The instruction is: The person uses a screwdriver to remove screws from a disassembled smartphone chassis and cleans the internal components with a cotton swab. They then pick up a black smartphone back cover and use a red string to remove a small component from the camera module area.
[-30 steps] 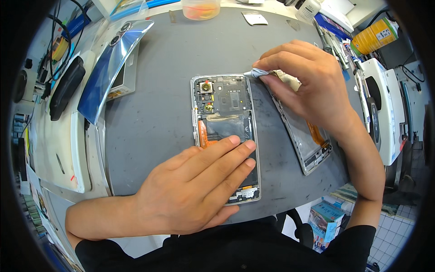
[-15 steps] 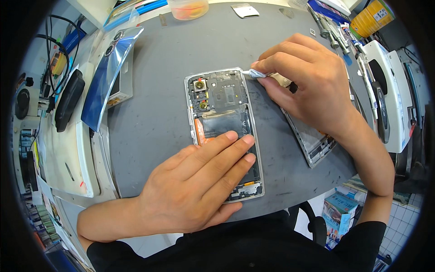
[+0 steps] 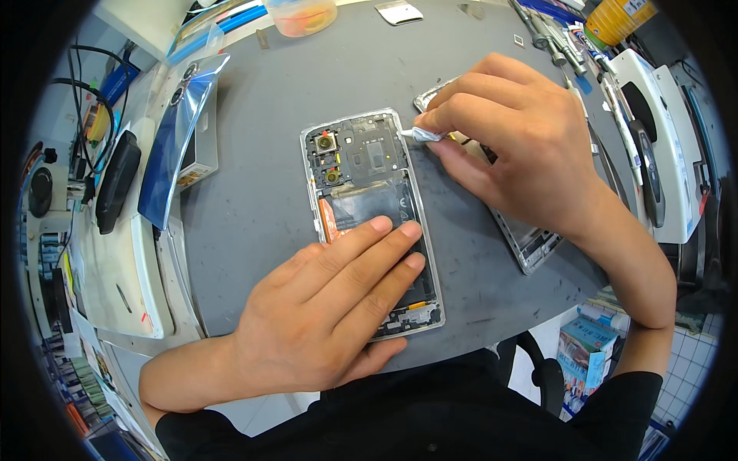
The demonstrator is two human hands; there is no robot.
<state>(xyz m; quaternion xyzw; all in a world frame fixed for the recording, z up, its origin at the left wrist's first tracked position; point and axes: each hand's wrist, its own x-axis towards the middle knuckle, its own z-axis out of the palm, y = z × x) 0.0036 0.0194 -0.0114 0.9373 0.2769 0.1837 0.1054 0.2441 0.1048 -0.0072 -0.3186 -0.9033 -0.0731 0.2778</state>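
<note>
My left hand (image 3: 323, 315) lies with fingers spread over the lower half of an opened phone (image 3: 361, 146), its thumb by the bottom edge. Two camera modules, a dark board, a battery and an orange flex show inside. My right hand (image 3: 507, 154) pinches a small crumpled white-and-blue tube (image 3: 427, 134), whose white tip touches or nearly touches the phone's upper right side. Under that hand lies a second phone frame (image 3: 526, 242), partly hidden.
A glossy blue back cover (image 3: 165, 169) leans on a box at left, beside a black case (image 3: 115, 184). A plastic tub (image 3: 300, 15) stands at the back. Metal tools (image 3: 550, 42), a yellow can (image 3: 615, 23) and a white device (image 3: 669, 192) line the right of the grey mat (image 3: 246, 238).
The tube's tip in my right hand has moved from the phone's top right corner a little down the side edge. The whole view has shifted; my left hand stays on the phone.
</note>
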